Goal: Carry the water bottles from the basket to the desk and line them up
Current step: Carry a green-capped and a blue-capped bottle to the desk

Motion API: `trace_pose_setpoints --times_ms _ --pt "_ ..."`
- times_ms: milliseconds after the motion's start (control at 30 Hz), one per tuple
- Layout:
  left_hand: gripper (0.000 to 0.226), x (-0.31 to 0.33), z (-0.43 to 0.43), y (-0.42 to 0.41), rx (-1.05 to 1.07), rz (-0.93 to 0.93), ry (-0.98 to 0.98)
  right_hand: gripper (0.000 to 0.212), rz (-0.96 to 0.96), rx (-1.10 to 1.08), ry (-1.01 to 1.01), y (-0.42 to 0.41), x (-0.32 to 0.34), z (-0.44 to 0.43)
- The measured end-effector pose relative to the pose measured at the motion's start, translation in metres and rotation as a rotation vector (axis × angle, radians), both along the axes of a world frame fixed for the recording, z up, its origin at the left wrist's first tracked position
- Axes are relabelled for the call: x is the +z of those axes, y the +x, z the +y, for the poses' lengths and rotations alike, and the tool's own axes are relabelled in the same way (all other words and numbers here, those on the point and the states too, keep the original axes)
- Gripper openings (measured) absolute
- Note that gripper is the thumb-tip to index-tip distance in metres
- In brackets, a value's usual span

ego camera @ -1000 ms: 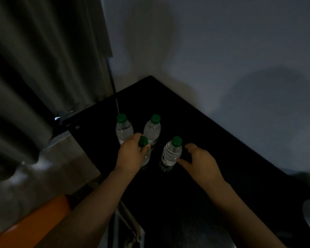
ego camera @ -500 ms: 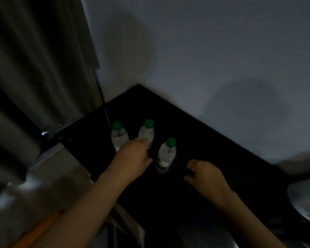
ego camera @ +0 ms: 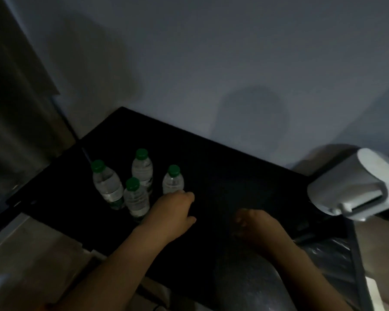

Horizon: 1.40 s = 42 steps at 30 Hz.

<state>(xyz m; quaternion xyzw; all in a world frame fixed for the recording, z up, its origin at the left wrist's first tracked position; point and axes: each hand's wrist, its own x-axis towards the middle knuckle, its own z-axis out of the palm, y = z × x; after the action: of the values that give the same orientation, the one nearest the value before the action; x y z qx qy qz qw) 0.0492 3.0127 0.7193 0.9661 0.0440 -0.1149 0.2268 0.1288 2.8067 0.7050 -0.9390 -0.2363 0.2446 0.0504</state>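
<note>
Four clear water bottles with green caps stand close together on the black desk (ego camera: 222,176) near its left end: a left bottle (ego camera: 107,187), a back bottle (ego camera: 142,168), a front bottle (ego camera: 135,198) and a right bottle (ego camera: 172,182). My left hand (ego camera: 173,213) hovers palm down just in front of the right bottle and hides its lower part; the fingers hang loosely and hold nothing that I can see. My right hand (ego camera: 254,227) hangs over the desk further right, loosely curled and empty. The basket is out of view.
A white appliance (ego camera: 357,191) sits at the desk's right end. Below it is a dark bin with a plastic liner (ego camera: 332,254). A curtain (ego camera: 16,108) hangs on the left and a plain wall (ego camera: 211,63) runs behind the desk.
My left hand has let go of the front bottle and moved right, in front of the right bottle. My right hand drew back from the bottles. The view swung right, bringing the white appliance in.
</note>
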Motion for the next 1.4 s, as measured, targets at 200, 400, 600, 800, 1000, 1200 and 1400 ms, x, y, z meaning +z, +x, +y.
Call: trace_pose_setpoints --times_ms 200,400,600,800,1000,1200,1400 --pt "0.039 0.021 -0.088 0.031 -0.173 -0.001 0.055 0.026 -0.052 -0.309 0.064 -0.026 0.026 -0.084" --pt "0.039 0.035 -0.204 0.037 -0.398 -0.042 0.069 0.032 -0.131 -0.602 0.080 -0.076 0.049 -0.195" --pt "0.036 0.049 -0.319 0.018 -0.705 -0.100 0.079 0.033 -0.159 -0.875 0.122 -0.148 0.066 -0.303" --pt "0.035 0.058 -0.436 -0.024 -0.972 -0.189 0.086 0.036 -0.161 -1.133 0.082 -0.235 0.077 -0.393" --pt "0.031 0.063 -0.536 -0.065 -1.248 -0.222 0.068 0.037 -0.185 -1.388 0.015 -0.307 0.091 -0.455" --pt "0.039 0.059 -0.614 -0.082 -1.462 -0.248 0.083 0.038 -0.143 -1.575 -0.042 -0.346 0.095 -0.492" --pt "0.039 0.068 -0.681 -0.073 -1.606 -0.307 0.036 0.041 -0.131 -1.711 -0.085 -0.344 0.100 -0.525"
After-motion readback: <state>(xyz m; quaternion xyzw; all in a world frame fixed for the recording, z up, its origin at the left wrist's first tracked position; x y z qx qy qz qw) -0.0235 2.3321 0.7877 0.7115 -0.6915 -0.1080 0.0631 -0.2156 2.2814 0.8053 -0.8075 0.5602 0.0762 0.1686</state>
